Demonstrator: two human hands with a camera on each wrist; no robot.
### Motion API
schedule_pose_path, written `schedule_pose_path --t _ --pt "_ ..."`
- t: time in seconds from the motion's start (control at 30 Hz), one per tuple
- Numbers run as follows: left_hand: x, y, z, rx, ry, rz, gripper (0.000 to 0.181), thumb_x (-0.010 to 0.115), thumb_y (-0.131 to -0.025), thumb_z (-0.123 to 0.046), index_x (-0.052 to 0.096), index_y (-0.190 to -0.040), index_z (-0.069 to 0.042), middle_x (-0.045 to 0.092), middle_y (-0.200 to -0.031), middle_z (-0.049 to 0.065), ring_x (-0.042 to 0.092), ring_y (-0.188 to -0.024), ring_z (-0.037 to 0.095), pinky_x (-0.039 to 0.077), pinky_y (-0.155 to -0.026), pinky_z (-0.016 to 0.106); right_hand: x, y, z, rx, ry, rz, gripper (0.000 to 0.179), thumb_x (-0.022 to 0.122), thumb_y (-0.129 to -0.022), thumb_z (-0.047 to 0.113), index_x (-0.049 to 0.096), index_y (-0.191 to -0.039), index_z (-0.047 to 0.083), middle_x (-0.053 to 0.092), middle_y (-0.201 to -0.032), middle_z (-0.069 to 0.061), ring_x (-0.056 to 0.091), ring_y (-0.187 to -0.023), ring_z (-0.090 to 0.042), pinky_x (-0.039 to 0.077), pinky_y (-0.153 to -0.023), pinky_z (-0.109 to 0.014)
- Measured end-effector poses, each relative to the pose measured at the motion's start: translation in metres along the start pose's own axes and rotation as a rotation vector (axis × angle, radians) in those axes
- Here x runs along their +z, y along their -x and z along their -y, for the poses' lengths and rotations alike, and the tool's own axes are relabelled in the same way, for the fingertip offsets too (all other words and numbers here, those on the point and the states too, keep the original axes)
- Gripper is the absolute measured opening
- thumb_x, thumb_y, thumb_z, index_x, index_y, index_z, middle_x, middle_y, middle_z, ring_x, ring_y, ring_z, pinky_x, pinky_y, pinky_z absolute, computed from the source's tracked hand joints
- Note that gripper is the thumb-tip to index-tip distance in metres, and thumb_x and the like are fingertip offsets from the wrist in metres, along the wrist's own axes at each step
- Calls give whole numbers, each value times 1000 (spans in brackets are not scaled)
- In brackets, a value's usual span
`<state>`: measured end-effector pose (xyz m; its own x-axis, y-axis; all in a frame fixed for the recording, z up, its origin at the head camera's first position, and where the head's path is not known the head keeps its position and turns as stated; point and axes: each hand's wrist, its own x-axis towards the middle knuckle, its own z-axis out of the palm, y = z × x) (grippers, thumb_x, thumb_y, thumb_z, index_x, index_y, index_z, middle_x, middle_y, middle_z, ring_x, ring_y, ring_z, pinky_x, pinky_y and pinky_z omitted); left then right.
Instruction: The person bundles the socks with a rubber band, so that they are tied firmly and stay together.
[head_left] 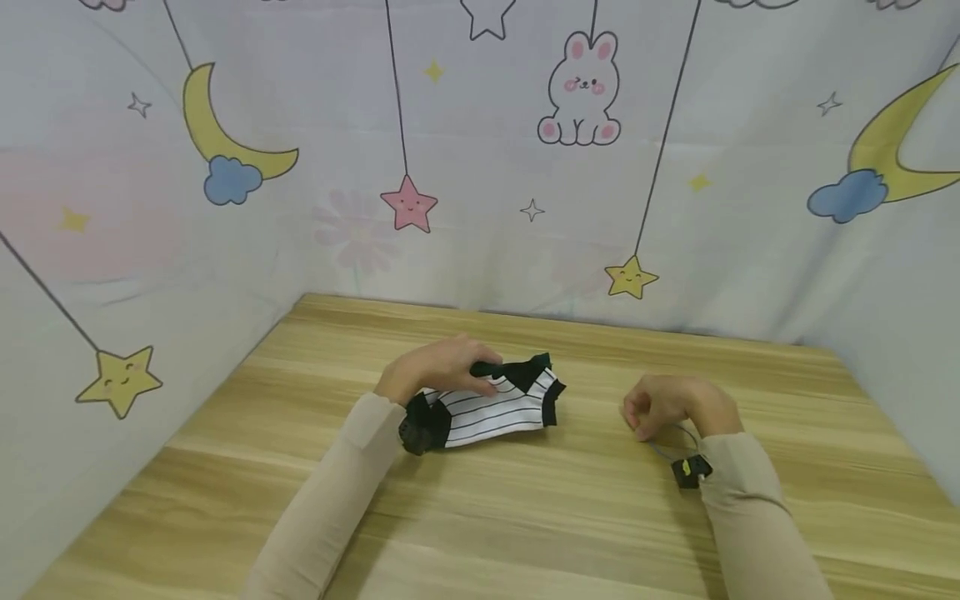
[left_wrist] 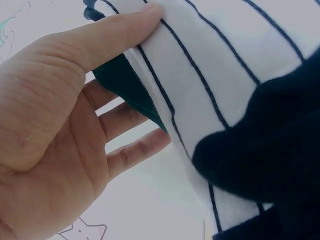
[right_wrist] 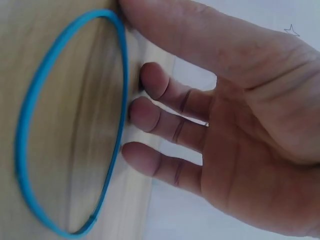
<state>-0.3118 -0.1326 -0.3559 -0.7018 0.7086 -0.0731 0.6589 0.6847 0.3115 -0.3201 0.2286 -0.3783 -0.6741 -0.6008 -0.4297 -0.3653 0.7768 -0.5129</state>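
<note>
My left hand holds a small white garment with dark stripes by its upper edge, over the left middle of the table. The garment has dark cuffs and dark green-black trim. In the left wrist view the thumb presses on the striped cloth, with the other fingers behind it. Further right, my right hand is low over the table with thumb and forefinger together. A thin blue elastic band hangs in a loop from that thumb's tip in the right wrist view; the pinch itself is out of frame.
The wood-grain table has a white curtain with printed stars, moons and a rabbit behind it and at both sides. A small black box sits at the right wrist.
</note>
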Motion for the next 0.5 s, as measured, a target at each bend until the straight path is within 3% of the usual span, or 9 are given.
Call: schedule_pose_path --t 0.5 --pt "0 2 2 1 10 -1 52 72 -93 -33 61 -136 -6 61 -137 7 55 -128 22 42 -107 39 0 3 -4 -57 5 5 15 78 -81 4 64 -79 8 48 -72 5 43 -72 -11 35 -66 -26"
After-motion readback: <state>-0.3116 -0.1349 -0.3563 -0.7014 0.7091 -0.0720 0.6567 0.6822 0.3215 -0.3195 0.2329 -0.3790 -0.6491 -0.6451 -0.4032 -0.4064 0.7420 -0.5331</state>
